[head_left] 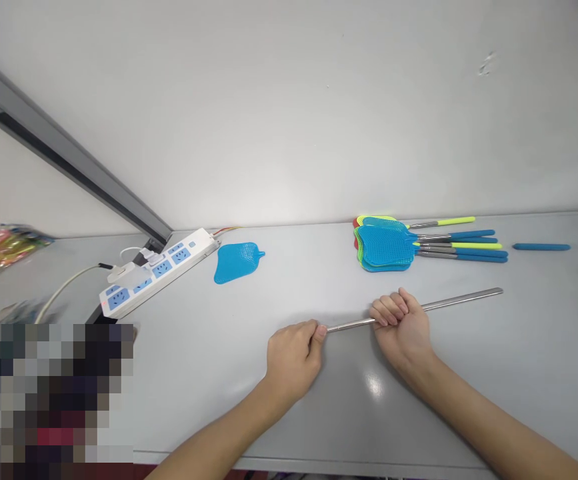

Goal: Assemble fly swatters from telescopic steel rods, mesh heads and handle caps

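Note:
A thin silver telescopic rod (463, 299) runs slantwise between my hands above the grey shelf. My left hand (296, 353) is closed round its left end. Further right, my right hand (403, 327) wraps its fingers round the rod's middle, and the bare right end sticks out past it. A loose blue fly swatter head (237, 261) lies flat to the left. Behind my right hand is a pile of fly swatters (386, 245) with blue, yellow and red heads, silver rods and blue or yellow grips. A separate blue handle grip (541, 247) lies at the far right.
A white power strip (161, 270) with plugs and a cable lies at the left by a grey metal post (79, 147). Colourful plastic-wrapped items (3, 257) sit beyond it. A grey shelf (193, 400) ends in a front edge near me; a pale wall stands behind.

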Motion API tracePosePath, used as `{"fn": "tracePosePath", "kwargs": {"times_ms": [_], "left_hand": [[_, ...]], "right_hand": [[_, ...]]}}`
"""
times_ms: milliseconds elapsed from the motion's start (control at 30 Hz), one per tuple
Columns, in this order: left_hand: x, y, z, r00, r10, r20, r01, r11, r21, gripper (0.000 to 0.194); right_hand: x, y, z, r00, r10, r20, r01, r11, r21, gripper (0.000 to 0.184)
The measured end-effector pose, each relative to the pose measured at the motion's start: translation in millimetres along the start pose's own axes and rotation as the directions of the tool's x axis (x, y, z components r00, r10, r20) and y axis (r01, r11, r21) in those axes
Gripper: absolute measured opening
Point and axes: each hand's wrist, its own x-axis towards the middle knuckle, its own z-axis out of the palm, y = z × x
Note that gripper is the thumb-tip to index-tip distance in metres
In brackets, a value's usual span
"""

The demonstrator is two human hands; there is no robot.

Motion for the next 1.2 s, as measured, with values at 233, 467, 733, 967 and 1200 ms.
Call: {"fn": "tracePosePath", "kwargs": {"times_ms": [233,467,733,967,1200], "left_hand": [[0.9,-0.3,-0.9,1.000,0.003,0.015,-0.003,1.000,-0.015,0.041],[1.9,2.4,-4.9,1.000,-0.010,0.017,0.010,1.000,-0.027,0.040],[2.3,3.1,-4.6,1.000,-0.009,0.013,0.009,1.000,-0.025,0.040],[0.1,5.8,-4.9,1.000,0.001,0.018,0.000,1.000,-0.027,0.040],[-0.8,5.3,-2.6,1.000,-0.012,0.014,0.012,1.000,-0.022,0.041]], "right_hand": [[5.0,-6.4,0.4,0.998,0.067,0.010,-0.067,0.998,-0.023,0.037],[19.1,-21.6,5.8,0.988,0.147,-0.055,-0.150,0.986,-0.067,0.027],[24.4,-44.5,7.4,0.989,0.137,-0.062,-0.139,0.990,-0.019,0.026],[17.6,-40.6,8.9,0.998,0.064,-0.029,-0.064,0.998,0.028,0.029],[16.8,-32.6,5.5,1.000,-0.003,0.009,0.003,1.000,0.020,0.031]]}}
